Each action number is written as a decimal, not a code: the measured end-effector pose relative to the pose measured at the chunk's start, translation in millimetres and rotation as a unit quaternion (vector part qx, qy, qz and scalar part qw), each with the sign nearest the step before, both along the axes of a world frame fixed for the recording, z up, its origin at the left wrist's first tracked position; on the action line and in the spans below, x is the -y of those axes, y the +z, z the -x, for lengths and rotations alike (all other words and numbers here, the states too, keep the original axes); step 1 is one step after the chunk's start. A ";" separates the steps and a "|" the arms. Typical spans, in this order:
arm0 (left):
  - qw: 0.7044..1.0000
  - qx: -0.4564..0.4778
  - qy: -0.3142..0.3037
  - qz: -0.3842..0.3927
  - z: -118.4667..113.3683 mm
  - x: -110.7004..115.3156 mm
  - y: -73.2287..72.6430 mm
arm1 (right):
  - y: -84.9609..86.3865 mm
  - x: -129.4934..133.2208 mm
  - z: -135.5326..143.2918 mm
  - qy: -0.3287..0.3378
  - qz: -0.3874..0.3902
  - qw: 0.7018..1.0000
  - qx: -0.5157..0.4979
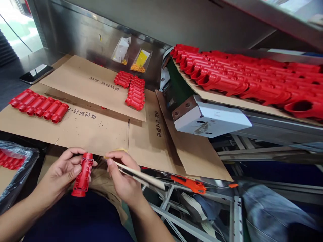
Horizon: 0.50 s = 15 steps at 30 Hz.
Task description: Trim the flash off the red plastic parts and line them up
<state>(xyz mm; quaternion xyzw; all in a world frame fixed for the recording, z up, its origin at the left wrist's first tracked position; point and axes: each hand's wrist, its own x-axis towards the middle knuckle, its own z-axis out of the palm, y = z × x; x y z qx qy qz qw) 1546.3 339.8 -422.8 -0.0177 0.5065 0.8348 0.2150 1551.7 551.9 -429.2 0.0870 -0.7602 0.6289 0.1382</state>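
Observation:
My left hand (64,169) is closed around a red plastic tubular housing (84,174) with black outlines on its side, held upright above my lap. Close by to the right, my right hand (124,176) pinches a long thin tool with a beige handle (146,176). Something yellowish shows at its fingertips, and the tool's working end cannot be made out. The tool and the housing are apart. In front of both hands lies a cardboard sheet (108,134) on the bench, with a row of red housings (40,106) at its left.
More red housings (136,92) lie on an upper cardboard sheet (83,82). Two small bags (141,60) and a phone (36,74) are behind. A raised conveyor (214,117) full of red parts juts in at right. An orange-handled tool (189,183) sits below the bench edge.

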 end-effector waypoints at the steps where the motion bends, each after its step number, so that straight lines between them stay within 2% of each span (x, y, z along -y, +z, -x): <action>1: 0.999 0.034 -0.008 0.011 0.0 0.3 3.1 | -0.3 -1.4 3.4 0.037 0.021 0.997 0.057; 4: 0.993 0.113 0.001 0.031 -2.6 1.0 13.0 | -4.7 0.3 8.8 0.147 0.101 0.966 0.190; 6: 0.995 0.098 0.007 0.020 -5.2 1.5 16.5 | -7.6 3.7 7.0 0.156 0.119 0.955 0.221; 7: 0.997 0.064 0.017 0.032 -6.0 1.7 17.0 | -8.0 5.1 4.8 0.144 0.104 0.960 0.214; 9: 0.994 -0.018 0.061 0.093 -6.2 1.6 15.5 | -6.3 6.7 -0.6 0.108 0.033 0.983 0.146; 11: 0.983 -0.046 0.115 0.138 -4.4 1.2 12.3 | -2.5 6.1 -5.4 0.069 -0.045 0.996 0.026; 13: 0.983 -0.028 0.142 0.117 -2.0 0.8 8.9 | 1.0 4.1 -8.6 0.052 -0.079 0.991 -0.091; 15: 0.987 -0.008 0.138 0.082 -0.2 1.0 6.2 | 2.4 2.1 -10.0 0.063 -0.062 0.983 -0.161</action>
